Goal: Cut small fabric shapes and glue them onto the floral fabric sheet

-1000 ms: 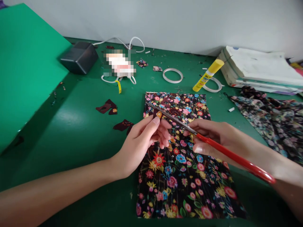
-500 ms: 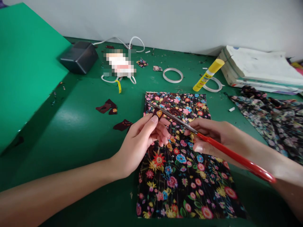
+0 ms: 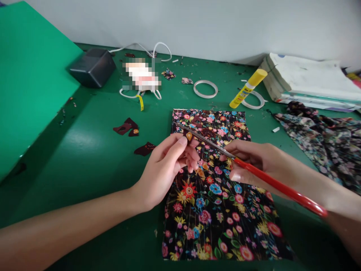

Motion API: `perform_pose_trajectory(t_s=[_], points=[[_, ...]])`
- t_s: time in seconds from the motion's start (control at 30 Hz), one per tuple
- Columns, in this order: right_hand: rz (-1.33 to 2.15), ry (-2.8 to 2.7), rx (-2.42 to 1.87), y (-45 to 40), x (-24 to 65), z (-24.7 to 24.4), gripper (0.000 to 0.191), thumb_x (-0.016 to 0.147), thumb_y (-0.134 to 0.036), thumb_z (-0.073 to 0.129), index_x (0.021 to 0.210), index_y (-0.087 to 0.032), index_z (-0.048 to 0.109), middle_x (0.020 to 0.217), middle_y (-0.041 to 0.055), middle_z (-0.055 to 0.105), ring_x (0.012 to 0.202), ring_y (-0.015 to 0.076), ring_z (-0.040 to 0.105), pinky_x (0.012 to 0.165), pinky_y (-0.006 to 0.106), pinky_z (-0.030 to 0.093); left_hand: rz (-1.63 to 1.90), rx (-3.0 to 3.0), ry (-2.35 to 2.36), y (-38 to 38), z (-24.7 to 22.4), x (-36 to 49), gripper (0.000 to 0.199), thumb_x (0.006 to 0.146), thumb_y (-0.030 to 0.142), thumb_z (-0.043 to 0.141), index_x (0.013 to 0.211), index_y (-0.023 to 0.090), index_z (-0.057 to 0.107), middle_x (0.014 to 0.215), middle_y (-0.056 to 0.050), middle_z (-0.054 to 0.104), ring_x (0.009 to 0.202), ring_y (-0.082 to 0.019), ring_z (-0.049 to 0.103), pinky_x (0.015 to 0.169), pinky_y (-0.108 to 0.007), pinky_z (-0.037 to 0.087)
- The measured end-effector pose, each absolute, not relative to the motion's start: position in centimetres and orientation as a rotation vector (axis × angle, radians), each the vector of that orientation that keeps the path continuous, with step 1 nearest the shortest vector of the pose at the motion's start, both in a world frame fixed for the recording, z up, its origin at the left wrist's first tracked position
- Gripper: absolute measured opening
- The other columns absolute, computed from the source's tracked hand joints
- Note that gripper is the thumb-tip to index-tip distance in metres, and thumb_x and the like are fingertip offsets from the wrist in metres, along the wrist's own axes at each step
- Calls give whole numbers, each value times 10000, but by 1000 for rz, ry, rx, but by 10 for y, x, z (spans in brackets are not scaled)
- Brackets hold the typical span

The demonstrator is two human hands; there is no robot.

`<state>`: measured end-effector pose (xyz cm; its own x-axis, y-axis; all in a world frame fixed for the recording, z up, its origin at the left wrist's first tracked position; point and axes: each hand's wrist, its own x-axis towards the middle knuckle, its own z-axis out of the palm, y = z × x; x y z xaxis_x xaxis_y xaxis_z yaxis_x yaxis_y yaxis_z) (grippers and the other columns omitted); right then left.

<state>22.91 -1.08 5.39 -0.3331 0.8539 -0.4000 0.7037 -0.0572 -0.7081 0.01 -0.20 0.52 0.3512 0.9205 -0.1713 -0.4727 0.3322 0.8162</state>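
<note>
My left hand (image 3: 166, 165) pinches a small dark scrap (image 3: 189, 136) with an orange spot between thumb and forefinger. Red-handled scissors (image 3: 276, 184) are in my right hand (image 3: 251, 160), their blades slanting up to the left, beside the scrap. Both hands are over a black floral cloth (image 3: 225, 226) lying on the green table. Maroon scraps lie to the left, one (image 3: 144, 149) close to my left hand and others (image 3: 124, 128) farther off.
At the back are a black box (image 3: 94, 67), a blurred-out item with white cables, a tape roll (image 3: 205, 89), a second roll (image 3: 255, 101) and a yellow glue stick (image 3: 248, 88). Books (image 3: 310, 81) and crumpled cloth (image 3: 327, 143) lie right; a green board (image 3: 34, 75) stands left.
The view has shifted very slightly. The scrap in my left hand has turned a little, and its fingers have moved slightly. My right hand keeps its hold on the scissors.
</note>
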Motion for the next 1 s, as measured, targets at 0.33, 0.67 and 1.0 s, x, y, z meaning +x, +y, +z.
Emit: perform_pose_trajectory(t_s=[0.33, 0.67, 1.0], points=[[1417, -2041, -1756, -9, 228, 56, 408, 807, -609, 698, 1043, -281, 639, 726, -22, 596, 617, 149, 460, 534, 260, 340, 1028, 762, 732, -2, 6, -1, 202, 999, 257, 580, 812, 184, 607, 755, 12, 634, 662, -94, 596, 587, -198, 463], [1430, -1976, -1753, -9, 225, 58, 429, 787, -607, 697, 1030, -257, 647, 725, -17, 603, 603, 143, 482, 526, 250, 358, 1064, 777, 749, -3, 5, 0, 177, 1000, 218, 560, 827, 186, 578, 756, 11, 651, 669, -92, 596, 593, -196, 466], [1439, -2212, -1620, -1, 248, 49, 778, 661, -634, 805, 1308, -269, 572, 987, 36, 732, 769, 246, 664, 610, 288, 498, 1109, 712, 736, -1, 5, 1, 189, 986, 173, 547, 799, 181, 574, 731, 11, 648, 659, -90, 590, 599, -195, 479]])
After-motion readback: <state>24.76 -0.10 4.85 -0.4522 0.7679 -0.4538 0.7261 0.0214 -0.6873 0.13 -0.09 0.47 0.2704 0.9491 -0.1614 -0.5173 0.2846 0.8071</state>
